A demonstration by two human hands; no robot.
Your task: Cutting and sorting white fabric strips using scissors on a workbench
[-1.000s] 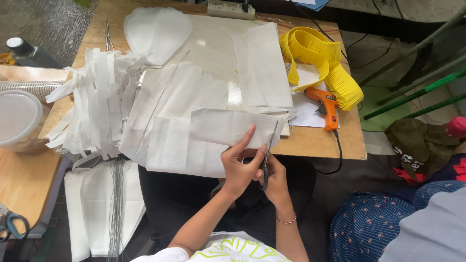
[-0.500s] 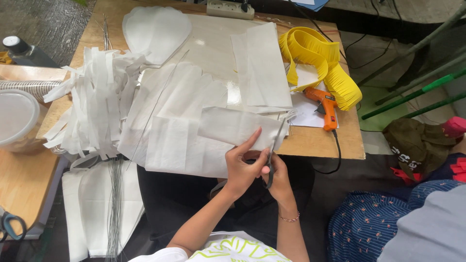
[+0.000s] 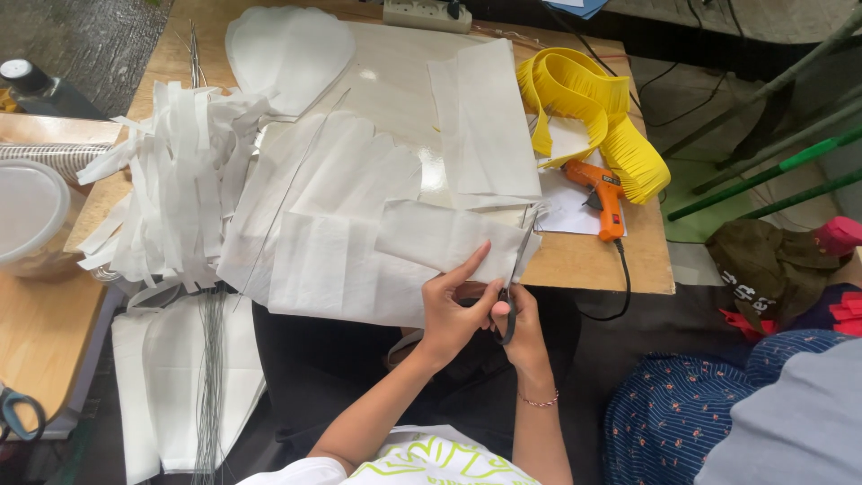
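Note:
My left hand (image 3: pixel 455 310) pinches a folded strip of white paper (image 3: pixel 444 238) at its lower edge, index finger stretched along it. My right hand (image 3: pixel 521 325) grips a pair of scissors (image 3: pixel 515 274) with dark handles; the blades point up into the right end of the strip. Both hands hover just past the near edge of the wooden table (image 3: pixel 579 260), above my dark lap.
Cut white paper fringes (image 3: pixel 175 193) are heaped at the table's left, and flat white sheets (image 3: pixel 337 193) lie in the middle. A yellow fringed roll (image 3: pixel 593 108) and an orange glue gun (image 3: pixel 606 198) sit at right. Thin wires (image 3: pixel 211 377) hang at lower left. A person in blue patterned cloth (image 3: pixel 718 413) sits at right.
The paper strip has slid slightly right and down with my hands, and the scissor blades have worked further up into its right end.

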